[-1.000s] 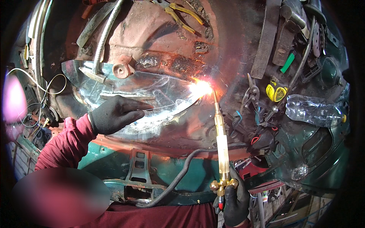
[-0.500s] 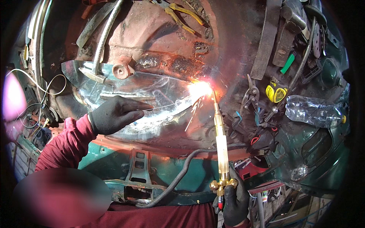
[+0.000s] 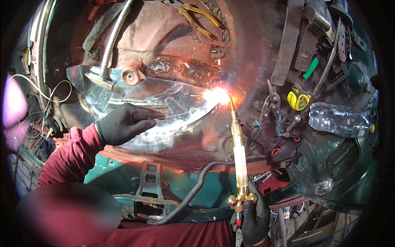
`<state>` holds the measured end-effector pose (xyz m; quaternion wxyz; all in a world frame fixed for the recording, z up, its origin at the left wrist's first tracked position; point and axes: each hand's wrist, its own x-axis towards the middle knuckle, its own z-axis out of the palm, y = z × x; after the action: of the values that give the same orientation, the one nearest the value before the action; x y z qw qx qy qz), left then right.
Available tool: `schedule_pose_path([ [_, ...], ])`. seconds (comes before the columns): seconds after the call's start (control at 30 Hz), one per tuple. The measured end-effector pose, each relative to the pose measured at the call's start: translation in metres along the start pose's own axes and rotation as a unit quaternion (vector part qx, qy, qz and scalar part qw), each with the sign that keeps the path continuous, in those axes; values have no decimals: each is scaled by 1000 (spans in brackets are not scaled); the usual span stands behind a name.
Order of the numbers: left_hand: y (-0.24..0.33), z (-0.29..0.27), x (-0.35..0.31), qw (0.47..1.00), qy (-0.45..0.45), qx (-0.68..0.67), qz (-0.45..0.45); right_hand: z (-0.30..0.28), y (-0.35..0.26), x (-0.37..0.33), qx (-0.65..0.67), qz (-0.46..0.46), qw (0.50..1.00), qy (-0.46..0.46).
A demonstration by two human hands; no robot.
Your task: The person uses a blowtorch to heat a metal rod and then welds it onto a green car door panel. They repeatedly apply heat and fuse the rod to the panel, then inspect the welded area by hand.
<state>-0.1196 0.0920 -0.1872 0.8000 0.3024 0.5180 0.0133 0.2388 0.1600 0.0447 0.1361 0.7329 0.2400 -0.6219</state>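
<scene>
My right hand, in a black glove, grips a brass welding torch near its valve knobs at the lower middle. The torch's tip points up to a blinding white-orange glow at the right end of a bare metal sheet. My gloved left hand pinches a thin wire rod between thumb and fingers, over the sheet. The rod runs right toward the glow, whose glare hides its far end. A hammer lies with its head on the sheet, left of a rusty round fitting.
Pliers with yellow handles lie at the top. On the right are metal snips, a yellow tape measure, a clear plastic bottle and a second hammer. A ribbed hose crosses the green body edge in front.
Both hands and the torch hold nearly the same place. The glow has changed shape slightly, and the sparks that streaked below it now fly to its left and above.
</scene>
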Motion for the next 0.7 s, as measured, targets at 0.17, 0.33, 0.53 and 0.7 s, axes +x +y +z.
schedule_pose_path([
  [0.17,0,1,0,1000,7,-6,2,0,-2,0,-2,10,1000,-1],
  [0.33,-14,7,3,997,36,-47,53,0,-2,0,-6,15,1000,-1],
  [0.53,2,1,1,999,5,-44,-12,3,-6,3,12,11,1000,2],
  [0.7,6,1,-2,998,16,-52,-2,-5,-1,-1,39,21,999,-9],
])
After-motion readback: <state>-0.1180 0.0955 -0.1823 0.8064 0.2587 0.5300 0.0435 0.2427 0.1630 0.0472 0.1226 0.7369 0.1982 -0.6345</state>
